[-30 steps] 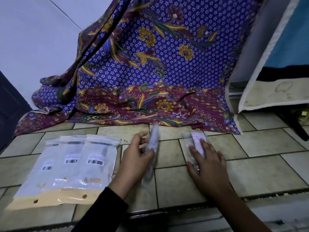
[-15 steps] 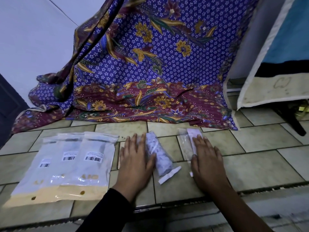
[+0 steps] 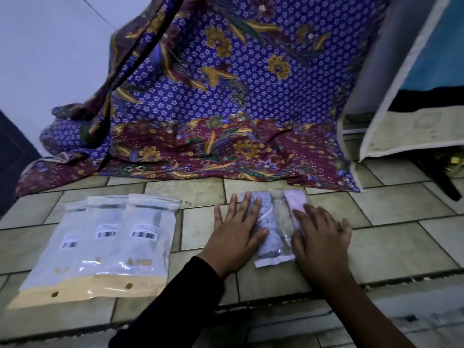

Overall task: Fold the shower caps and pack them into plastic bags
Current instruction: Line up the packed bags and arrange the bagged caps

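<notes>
Here, at far left, we see three sealed packets (image 3: 120, 237) overlapping on the tiled floor (image 3: 401, 234). Next comes our left hand (image 3: 236, 237), flat with straight, spread fingers, pressing the edge of a bagged bluish shower cap (image 3: 268, 237). Just beside that lies a bagged pink shower cap (image 3: 292, 204), pinned under our right hand (image 3: 321, 237), also flat and gripping nothing.

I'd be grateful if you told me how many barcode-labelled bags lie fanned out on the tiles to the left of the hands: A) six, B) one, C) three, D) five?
C: three overlapping bags, each with its own barcode label, lie on the tiled floor beside the left hand.
</notes>
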